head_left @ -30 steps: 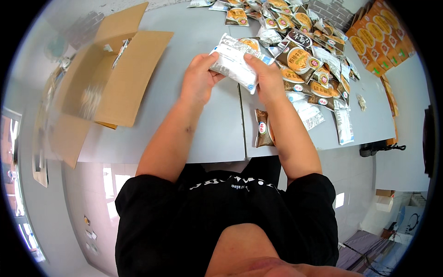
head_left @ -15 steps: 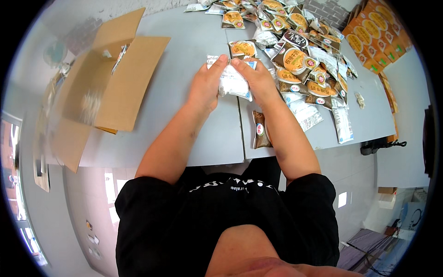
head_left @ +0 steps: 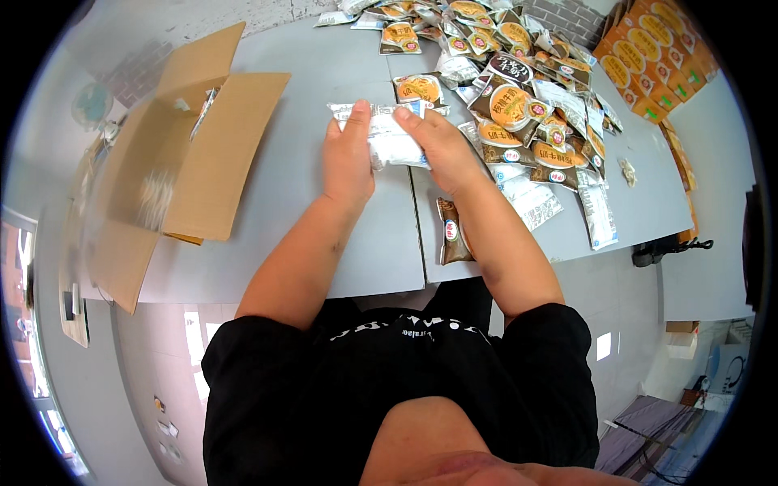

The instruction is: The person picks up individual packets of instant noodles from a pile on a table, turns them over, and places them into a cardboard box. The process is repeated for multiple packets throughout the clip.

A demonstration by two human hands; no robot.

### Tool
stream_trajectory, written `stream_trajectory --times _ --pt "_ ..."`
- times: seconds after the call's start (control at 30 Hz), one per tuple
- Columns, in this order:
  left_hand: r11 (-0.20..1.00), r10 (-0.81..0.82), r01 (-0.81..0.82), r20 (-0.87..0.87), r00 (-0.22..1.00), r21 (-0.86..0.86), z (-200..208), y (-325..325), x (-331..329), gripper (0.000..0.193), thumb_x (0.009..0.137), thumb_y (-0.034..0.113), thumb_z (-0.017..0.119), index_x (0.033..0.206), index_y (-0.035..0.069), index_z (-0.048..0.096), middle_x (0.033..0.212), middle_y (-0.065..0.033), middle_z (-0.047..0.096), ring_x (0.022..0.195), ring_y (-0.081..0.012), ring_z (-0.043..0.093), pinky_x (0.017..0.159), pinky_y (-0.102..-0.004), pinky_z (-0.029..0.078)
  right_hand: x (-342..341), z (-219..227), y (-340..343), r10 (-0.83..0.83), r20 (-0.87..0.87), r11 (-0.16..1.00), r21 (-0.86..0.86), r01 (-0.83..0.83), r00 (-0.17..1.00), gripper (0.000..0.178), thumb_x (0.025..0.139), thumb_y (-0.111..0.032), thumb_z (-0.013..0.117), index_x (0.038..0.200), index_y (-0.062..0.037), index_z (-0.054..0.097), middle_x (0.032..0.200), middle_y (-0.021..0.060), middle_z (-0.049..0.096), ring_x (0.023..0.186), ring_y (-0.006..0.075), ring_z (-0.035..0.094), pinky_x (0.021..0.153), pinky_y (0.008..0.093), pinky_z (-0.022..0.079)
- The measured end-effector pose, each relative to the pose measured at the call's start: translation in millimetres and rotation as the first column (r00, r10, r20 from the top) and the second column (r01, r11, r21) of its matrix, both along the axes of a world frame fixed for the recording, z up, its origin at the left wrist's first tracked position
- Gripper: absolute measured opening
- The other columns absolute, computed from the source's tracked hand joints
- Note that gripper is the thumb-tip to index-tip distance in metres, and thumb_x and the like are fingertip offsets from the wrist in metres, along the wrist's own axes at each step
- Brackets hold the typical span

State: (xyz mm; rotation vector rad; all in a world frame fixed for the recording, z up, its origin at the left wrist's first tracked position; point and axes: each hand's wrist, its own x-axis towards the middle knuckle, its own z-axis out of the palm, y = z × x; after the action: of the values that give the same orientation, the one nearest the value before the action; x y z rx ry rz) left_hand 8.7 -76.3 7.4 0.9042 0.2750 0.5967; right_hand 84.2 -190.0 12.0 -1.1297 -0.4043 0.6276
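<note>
Both hands hold a soft drink pouch (head_left: 393,151) over the middle of the table, white printed back facing up. My left hand (head_left: 348,158) is closed around its left side, thumb on top. My right hand (head_left: 447,150) grips the right side the same way; whether more than one pouch is between them I cannot tell. Just beyond my fingers lies a brown and orange pouch (head_left: 419,86). Another brown pouch (head_left: 451,231) sits by my right forearm, partly behind it. To the right spreads a heap of similar pouches (head_left: 506,107), some with white backs up.
An open cardboard box (head_left: 223,162) stands on the left of the grey table (head_left: 324,271), flaps spread, with some packets inside. Orange cartons (head_left: 652,61) are stacked at the far right. A small crumpled scrap (head_left: 628,172) lies near the right edge.
My hands have shifted slightly left with the pouch. My left fingers now show more of the pouch's left end, which sticks out past the hand. The whole view has shifted a little.
</note>
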Motion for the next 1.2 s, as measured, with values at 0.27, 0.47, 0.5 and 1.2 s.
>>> stream_trajectory --times 0.27,0.47,0.5,1.2 --pt "0.994 -0.074 0.068 0.063 0.995 0.086 -4.7 -5.4 -1.4 0.033 0.096 0.028 0.059 0.113 0.002 0.048 0.105 -0.0078 0.059 0.089 -0.0125 0.060 0.076 -0.0290 0.052 4.2 -1.7 2.6 -0.092 -0.189 0.995 0.028 0.099 0.978 0.043 0.094 -0.043 0.056 0.098 -0.0003 0.063 0.090 0.0074 0.066 0.076 0.0131 0.063 0.067 0.0277 0.050" --pt "0.986 0.050 -0.030 0.115 0.992 -0.164 -8.3 15.5 3.3 0.033 0.098 0.030 0.053 0.116 0.002 0.048 0.111 -0.0081 0.060 0.098 -0.0176 0.061 0.085 -0.0341 0.050 7.7 -2.5 -2.2 0.084 0.007 0.996 -0.043 -0.083 0.996 0.048 0.092 -0.049 0.056 0.105 -0.0027 0.062 0.087 0.0062 0.064 0.077 0.0113 0.059 0.064 0.0252 0.047" --pt "0.987 0.047 -0.031 0.098 0.994 -0.157 -9.3 16.2 2.1 0.035 0.100 0.032 0.049 0.119 0.002 0.048 0.113 -0.0084 0.060 0.100 -0.0180 0.060 0.087 -0.0353 0.049 4.4 -4.6 -0.6 0.080 0.087 0.993 -0.099 -0.071 0.993 0.048 0.091 -0.048 0.058 0.106 -0.0025 0.061 0.087 0.0058 0.064 0.077 0.0108 0.058 0.064 0.0247 0.046" --pt "0.801 -0.046 0.038 -0.003 0.999 0.597 -15.4 -25.5 -11.0 0.032 0.097 0.026 0.057 0.110 -0.003 0.061 0.096 -0.0059 0.066 0.085 -0.0104 0.059 0.073 -0.0262 0.049 7.0 0.8 -2.6 -0.018 -0.252 0.993 0.108 0.046 0.968 0.041 0.095 -0.038 0.057 0.113 -0.0018 0.060 0.099 0.0062 0.065 0.087 0.0149 0.062 0.075 0.0300 0.050"
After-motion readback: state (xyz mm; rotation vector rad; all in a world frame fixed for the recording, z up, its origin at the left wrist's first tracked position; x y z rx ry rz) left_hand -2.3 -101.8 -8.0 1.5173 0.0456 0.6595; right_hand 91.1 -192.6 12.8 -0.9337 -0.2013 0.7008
